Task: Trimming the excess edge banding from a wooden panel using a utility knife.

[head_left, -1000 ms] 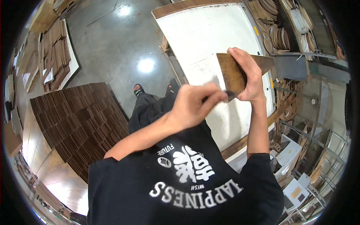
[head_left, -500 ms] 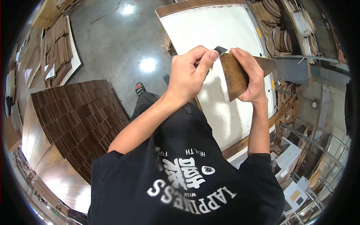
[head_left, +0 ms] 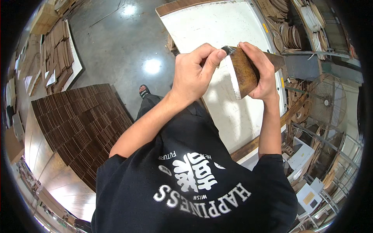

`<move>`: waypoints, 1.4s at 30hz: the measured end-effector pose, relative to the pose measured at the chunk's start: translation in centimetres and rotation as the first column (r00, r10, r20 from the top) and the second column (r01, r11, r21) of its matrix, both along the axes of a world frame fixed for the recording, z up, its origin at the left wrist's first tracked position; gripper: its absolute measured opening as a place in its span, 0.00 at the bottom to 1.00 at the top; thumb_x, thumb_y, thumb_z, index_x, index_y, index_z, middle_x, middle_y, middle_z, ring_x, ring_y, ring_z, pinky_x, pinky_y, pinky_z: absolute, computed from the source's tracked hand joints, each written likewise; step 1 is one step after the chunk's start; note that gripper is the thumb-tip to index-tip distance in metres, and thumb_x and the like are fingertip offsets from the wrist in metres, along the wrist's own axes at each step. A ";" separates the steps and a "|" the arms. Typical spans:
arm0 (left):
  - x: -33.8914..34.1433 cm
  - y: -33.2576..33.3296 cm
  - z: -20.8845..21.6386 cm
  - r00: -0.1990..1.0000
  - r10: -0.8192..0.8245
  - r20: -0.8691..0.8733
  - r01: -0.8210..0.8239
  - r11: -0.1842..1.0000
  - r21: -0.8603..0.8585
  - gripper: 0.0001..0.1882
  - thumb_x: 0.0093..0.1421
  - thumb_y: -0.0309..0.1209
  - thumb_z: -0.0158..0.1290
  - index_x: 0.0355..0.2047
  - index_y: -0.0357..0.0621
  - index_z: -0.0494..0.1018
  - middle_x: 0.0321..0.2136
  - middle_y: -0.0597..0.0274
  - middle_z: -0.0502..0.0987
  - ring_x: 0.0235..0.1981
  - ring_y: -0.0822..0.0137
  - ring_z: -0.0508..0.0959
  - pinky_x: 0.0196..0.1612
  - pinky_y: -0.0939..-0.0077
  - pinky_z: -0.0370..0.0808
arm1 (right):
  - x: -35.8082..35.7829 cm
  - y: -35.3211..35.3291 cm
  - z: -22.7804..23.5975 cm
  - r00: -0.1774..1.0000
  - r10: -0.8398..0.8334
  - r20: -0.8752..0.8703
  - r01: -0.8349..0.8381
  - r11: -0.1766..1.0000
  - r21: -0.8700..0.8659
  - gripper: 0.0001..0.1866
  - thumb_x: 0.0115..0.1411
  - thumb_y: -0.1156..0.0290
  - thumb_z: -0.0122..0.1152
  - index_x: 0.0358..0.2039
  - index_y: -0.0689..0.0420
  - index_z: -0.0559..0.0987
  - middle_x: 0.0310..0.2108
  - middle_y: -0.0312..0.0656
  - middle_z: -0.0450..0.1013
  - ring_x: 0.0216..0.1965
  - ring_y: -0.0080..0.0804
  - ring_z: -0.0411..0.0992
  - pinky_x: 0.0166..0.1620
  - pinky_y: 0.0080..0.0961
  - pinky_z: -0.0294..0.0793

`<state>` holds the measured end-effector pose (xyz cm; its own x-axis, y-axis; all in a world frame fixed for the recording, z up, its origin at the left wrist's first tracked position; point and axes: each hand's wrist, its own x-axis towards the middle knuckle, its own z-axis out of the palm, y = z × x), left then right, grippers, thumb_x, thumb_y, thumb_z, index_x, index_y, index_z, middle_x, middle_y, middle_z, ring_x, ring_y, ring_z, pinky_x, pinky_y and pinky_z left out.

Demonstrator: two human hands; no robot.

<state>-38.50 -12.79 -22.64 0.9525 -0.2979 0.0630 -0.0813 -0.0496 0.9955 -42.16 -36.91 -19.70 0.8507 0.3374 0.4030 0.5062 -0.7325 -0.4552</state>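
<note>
My right hand (head_left: pixel 263 75) grips a brown wood-grain board (head_left: pixel 244 73), its fingers over the top and its thumb side against the lower face. The board has a white end edge facing left and is held up above the white tabletop. My left hand (head_left: pixel 194 70) pinches a small, thin black piece (head_left: pixel 229 50) between thumb and forefinger. That piece meets the upper corner of the board's white edge; I cannot make out its exact kind.
The white table (head_left: pixel 198 33) has a brown wooden rim. Stacked dark brown strips (head_left: pixel 81 124) stand to the left, with a pile of brown boards (head_left: pixel 58 54) farther off. On the right are racks of round wooden pieces (head_left: pixel 291 39) and a large fan (head_left: pixel 327 100).
The board and the black piece have tilted slightly, and the board's lower corner has risen a little. Both hands keep their grips.
</note>
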 end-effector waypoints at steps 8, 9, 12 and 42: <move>-3.7 0.5 0.8 0.982 -0.094 0.166 0.088 0.995 0.040 0.15 0.76 0.33 0.59 0.32 0.35 0.80 0.17 0.64 0.73 0.20 0.77 0.70 0.25 0.75 0.68 | 0.1 -0.5 -0.1 1.000 0.007 0.020 -0.007 1.000 0.002 0.46 0.44 0.62 0.78 0.67 0.59 0.79 0.59 0.58 0.79 0.58 0.58 0.80 0.63 0.47 0.78; -4.6 0.7 0.6 0.972 -0.199 0.123 0.197 0.980 0.033 0.13 0.75 0.31 0.60 0.33 0.35 0.81 0.17 0.63 0.74 0.20 0.76 0.71 0.25 0.74 0.70 | 0.0 -0.6 -0.1 1.000 0.001 0.019 -0.002 1.000 0.000 0.46 0.44 0.62 0.78 0.67 0.59 0.79 0.59 0.58 0.79 0.58 0.58 0.80 0.63 0.47 0.78; -4.9 0.3 0.8 0.943 -0.314 0.115 0.311 0.950 0.037 0.10 0.67 0.31 0.67 0.32 0.39 0.82 0.19 0.49 0.76 0.19 0.53 0.80 0.25 0.65 0.74 | -0.1 -0.7 0.0 1.000 -0.009 0.008 0.009 1.000 -0.004 0.46 0.44 0.63 0.78 0.67 0.59 0.79 0.59 0.57 0.79 0.59 0.58 0.79 0.63 0.47 0.79; -3.7 0.1 -0.3 0.990 -0.075 0.123 0.078 0.997 -0.026 0.11 0.71 0.34 0.65 0.33 0.39 0.83 0.20 0.51 0.77 0.17 0.59 0.77 0.24 0.68 0.73 | -0.2 -0.6 -0.9 1.000 -0.017 -0.008 0.017 1.000 -0.015 0.46 0.42 0.61 0.77 0.66 0.59 0.80 0.57 0.57 0.80 0.58 0.59 0.79 0.64 0.50 0.78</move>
